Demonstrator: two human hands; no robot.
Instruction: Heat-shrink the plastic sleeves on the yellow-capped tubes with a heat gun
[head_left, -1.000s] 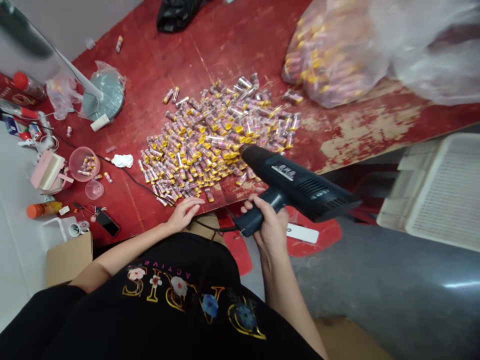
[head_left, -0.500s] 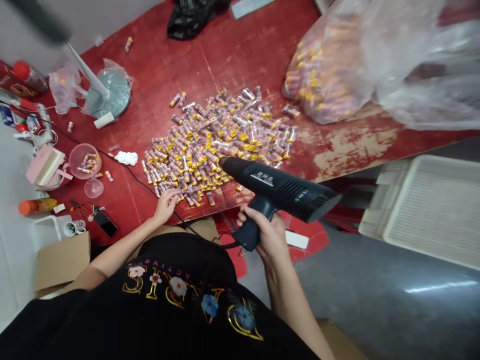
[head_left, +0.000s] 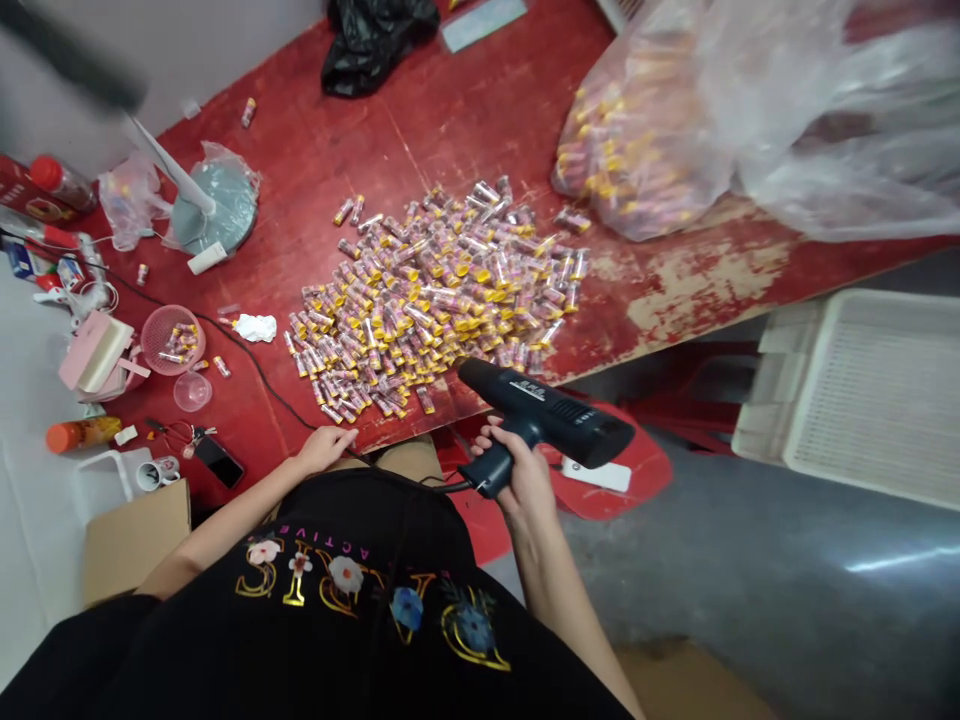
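Note:
My right hand (head_left: pixel 523 468) is wrapped round the handle of a black heat gun (head_left: pixel 555 412), its nozzle aimed left at the near edge of the pile. A heap of small clear tubes with yellow ends (head_left: pixel 427 290) spreads over the red table (head_left: pixel 315 170). At the table's front edge lies my left hand (head_left: pixel 328 447), fingers stretched out and apart from the tubes. Close beside it runs the black power cord (head_left: pixel 274 388), which crosses the table and passes by my lap.
A big clear bag of similar tubes (head_left: pixel 630 150) stands at the back right. On the left are a pink basket (head_left: pixel 174 345), a phone (head_left: pixel 219 460), a mug (head_left: pixel 157 473) and a lamp base (head_left: pixel 225 210). White crates (head_left: pixel 870 390) stand at right; a red stool (head_left: pixel 645 460) is below.
My left hand has drawn back from the pile's near edge to the table's edge. The heat gun has moved down, away from the tubes, towards my body.

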